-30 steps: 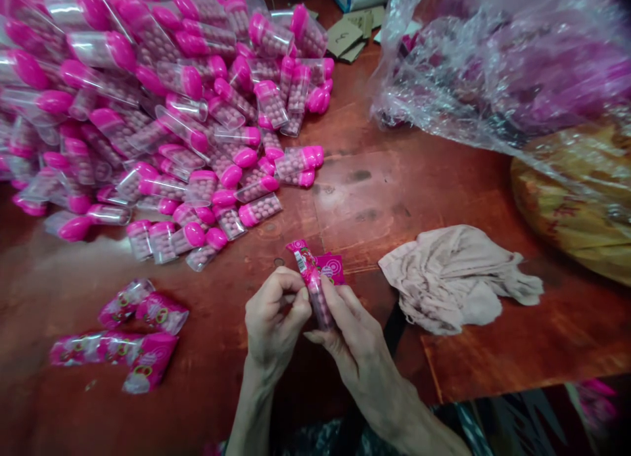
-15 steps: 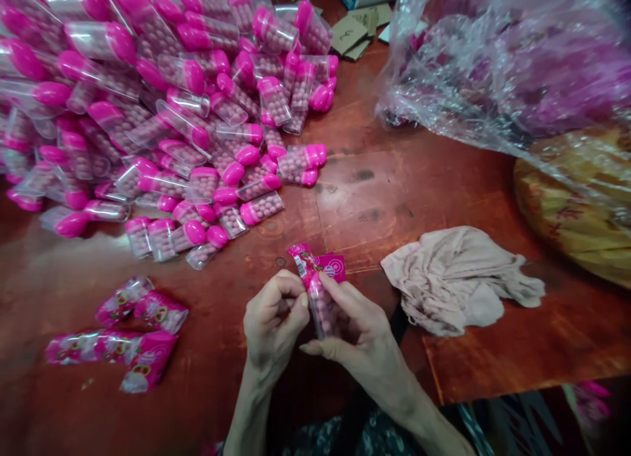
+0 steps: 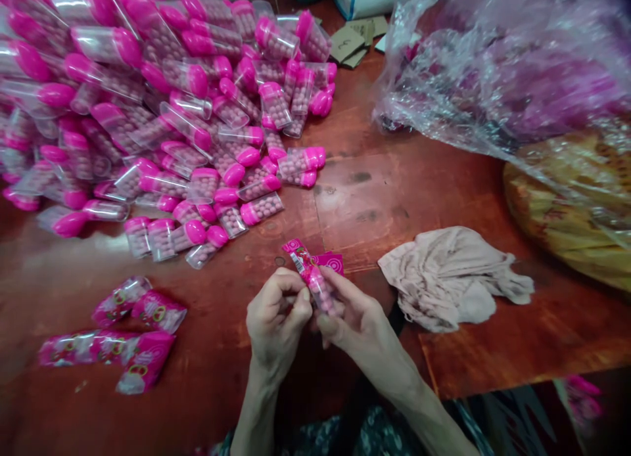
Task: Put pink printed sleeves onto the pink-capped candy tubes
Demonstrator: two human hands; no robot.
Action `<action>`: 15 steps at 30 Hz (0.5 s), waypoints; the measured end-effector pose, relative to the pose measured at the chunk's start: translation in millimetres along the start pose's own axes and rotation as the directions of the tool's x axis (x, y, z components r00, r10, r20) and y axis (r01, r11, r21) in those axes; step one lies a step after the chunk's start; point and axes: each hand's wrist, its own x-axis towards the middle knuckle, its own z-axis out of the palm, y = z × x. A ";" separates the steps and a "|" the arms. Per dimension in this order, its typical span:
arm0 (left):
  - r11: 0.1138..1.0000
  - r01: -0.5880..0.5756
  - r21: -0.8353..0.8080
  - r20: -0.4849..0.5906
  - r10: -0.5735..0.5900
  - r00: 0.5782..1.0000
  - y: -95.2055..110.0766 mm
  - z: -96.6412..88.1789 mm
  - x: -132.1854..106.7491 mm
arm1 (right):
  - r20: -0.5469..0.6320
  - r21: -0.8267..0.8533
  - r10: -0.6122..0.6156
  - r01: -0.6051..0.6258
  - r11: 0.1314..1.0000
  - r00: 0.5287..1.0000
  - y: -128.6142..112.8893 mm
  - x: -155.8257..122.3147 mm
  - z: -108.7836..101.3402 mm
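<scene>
Pink film sleeves the candy tube [image 3: 311, 280], pinched mid-length between the fingers of the left hand [image 3: 276, 321] and right hand [image 3: 362, 324] (its top poking free above them), with sleeved tubes [image 3: 123, 341] lying left of the fingers.

This looks like a small hand-packing workshop, possibly a home one, though little beyond the table shows. A worn reddish wooden table [image 3: 374, 200] carries a big heap of clear pink-capped tubes [image 3: 162, 101] filled with small sweets at far left. A few sleeved packs [image 3: 123, 338] lie at near left, and bulging clear plastic bags [image 3: 493, 68] of stock sit at far right. Cardboard scraps [image 3: 352, 39] lie far off. The left hand [image 3: 276, 318] and right hand [image 3: 357, 321] pinch one sleeved tube [image 3: 313, 278].
</scene>
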 end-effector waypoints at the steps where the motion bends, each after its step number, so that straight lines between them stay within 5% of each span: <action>1: 1.000 -0.021 0.023 0.006 0.021 1.000 1.6 -0.1 -0.1 | -0.027 -0.014 0.002 -0.002 1.000 1.000 -1.0 -0.9 1.1; 7: 0.991 -0.102 0.087 0.093 0.093 0.991 11.5 -0.8 -4.4 | -0.121 -0.209 -0.061 0.035 0.977 0.991 -5.3 -13.0 7.6; 15: 0.994 -0.061 0.092 0.031 0.058 0.998 11.4 2.7 -13.5 | -0.190 -0.303 -0.179 0.116 0.946 0.965 -0.2 -18.0 13.1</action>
